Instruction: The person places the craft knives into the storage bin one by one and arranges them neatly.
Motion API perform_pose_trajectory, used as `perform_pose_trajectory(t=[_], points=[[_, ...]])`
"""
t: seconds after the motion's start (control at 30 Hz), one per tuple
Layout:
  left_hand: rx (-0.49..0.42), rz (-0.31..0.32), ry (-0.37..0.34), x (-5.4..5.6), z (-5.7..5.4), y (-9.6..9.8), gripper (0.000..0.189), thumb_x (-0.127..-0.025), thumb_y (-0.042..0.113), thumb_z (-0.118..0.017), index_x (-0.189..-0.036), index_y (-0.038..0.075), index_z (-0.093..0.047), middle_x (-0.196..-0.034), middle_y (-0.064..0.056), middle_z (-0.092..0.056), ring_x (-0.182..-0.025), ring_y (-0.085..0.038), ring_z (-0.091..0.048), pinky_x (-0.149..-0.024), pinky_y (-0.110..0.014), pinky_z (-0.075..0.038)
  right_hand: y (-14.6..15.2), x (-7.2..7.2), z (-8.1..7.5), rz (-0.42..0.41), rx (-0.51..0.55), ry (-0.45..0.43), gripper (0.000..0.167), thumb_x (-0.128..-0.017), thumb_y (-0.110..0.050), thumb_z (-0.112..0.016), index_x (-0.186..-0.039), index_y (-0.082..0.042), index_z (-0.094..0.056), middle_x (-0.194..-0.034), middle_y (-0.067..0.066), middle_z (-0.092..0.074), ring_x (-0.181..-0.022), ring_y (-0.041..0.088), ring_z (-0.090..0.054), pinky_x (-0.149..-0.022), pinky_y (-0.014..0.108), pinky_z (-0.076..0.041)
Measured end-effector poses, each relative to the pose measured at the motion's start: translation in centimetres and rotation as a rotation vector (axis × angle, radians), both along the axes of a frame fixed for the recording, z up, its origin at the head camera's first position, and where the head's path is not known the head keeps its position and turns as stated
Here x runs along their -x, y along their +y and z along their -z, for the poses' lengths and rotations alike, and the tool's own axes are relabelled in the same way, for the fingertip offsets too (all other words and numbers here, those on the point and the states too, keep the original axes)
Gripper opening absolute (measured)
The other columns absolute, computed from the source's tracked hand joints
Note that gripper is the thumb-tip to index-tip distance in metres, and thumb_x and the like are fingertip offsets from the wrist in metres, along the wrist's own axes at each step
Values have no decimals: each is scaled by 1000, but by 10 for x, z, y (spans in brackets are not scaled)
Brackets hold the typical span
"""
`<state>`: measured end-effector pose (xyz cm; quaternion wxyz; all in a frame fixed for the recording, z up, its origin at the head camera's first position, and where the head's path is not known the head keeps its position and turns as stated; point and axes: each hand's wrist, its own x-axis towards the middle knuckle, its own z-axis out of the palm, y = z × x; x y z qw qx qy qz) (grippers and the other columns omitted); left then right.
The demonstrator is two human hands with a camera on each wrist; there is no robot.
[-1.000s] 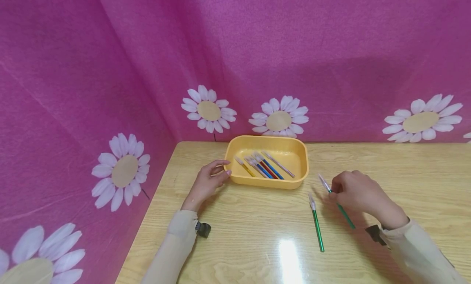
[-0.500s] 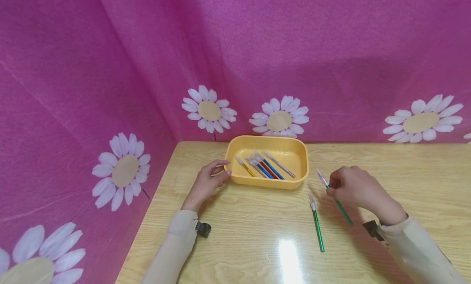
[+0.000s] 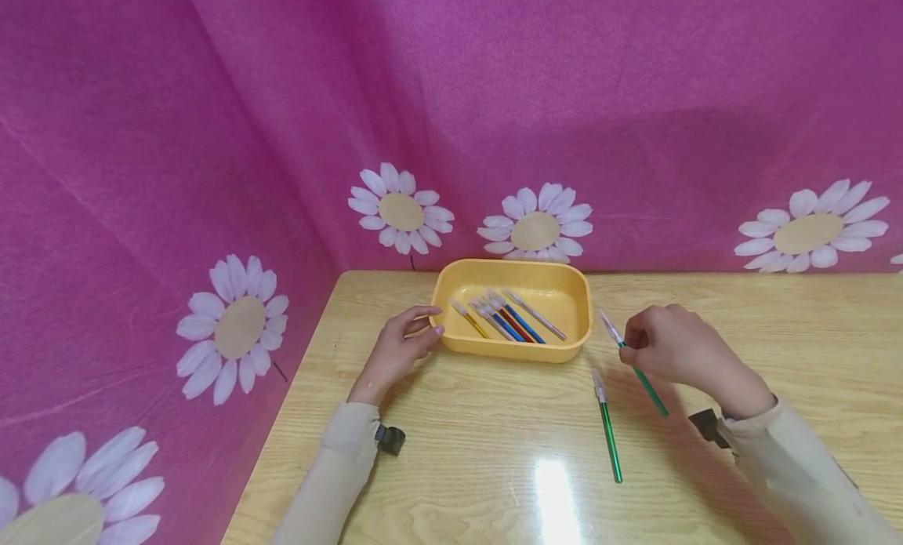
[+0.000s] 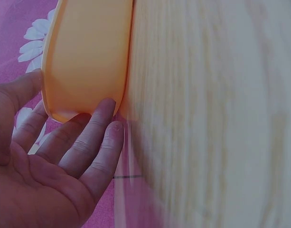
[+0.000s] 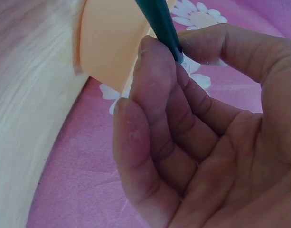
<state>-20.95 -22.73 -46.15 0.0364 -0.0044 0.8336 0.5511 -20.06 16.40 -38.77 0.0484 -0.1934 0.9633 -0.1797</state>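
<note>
In the head view my left hand [image 3: 398, 349] rests at the left end of a yellow plastic tray [image 3: 508, 350]. Its fingers [image 4: 86, 142], fairly straight, touch the tray's end wall in the left wrist view, with the thumb at the rim. My right hand [image 3: 680, 353] pinches a green craft knife [image 3: 650, 392] with a clear cap between thumb and fingertips, just right of the tray. The knife slants, its cap towards the tray. A second green craft knife [image 3: 610, 435] lies on the table, left of the right hand.
Inside the tray lie several similar capped craft knives [image 3: 520, 322] in blue, red, yellow and silver. The tray stands at the back of a wooden table [image 3: 480, 435], against a pink cloth [image 3: 635, 98] printed with daisies. More cloth hangs along the left side.
My right hand has moved the green craft knife up and left, closer to the tray. The left hand, the tray and the second green knife have stayed put.
</note>
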Motion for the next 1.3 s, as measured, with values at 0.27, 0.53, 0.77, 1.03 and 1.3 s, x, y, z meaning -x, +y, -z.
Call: perform_pose_trajectory(t=[0.27,0.53,0.77,1.03,1.3], points=[[-6,-3,-3,-1,1,-1,42,-101,26,-70,-140,12,-63,-148,-16,-63,-129,-32,-68,-96,-45,-62,-6,4,-7,-17,10,9,18,-84,-20,-74,-68,-20,-65,-61,-8,-57,-62,14,-49,-57,29,-36],[-8,-6,-9,0,1,0,42,-101,26,-70,-140,13,-63,-148,-15,-63,-130,-32,-67,-98,-47,-61,-13,7,-14,-19,9,21,16,-84,-21,-74,-69,-20,-67,-63,-8,-59,-63,14,-50,-56,29,-37],[-12,-6,-11,0,0,0,42,-101,26,-70,-140,14,-63,-147,-15,-64,-127,-31,-69,-98,-47,-61,-19,13,-19,-24,13,14,16,-84,-21,-74,-70,-19,-68,-63,-6,-60,-63,14,-51,-56,29,-37],[-12,-2,-5,-1,-2,-1,42,-101,26,-70,-140,14,-63,-147,-15,-64,-128,-31,-68,-97,-47,-62,-24,22,-23,-47,39,14,17,-85,-21,-76,-71,-16,-69,-63,-7,-59,-62,13,-51,-57,29,-38],[-17,-2,-5,-1,-2,0,42,-100,25,-71,-140,13,-63,-147,-16,-64,-132,-31,-66,-97,-47,-62,-35,28,-32,-62,33,36,17,-85,-21,-76,-70,-17,-70,-61,-8,-59,-61,14,-51,-58,29,-38]])
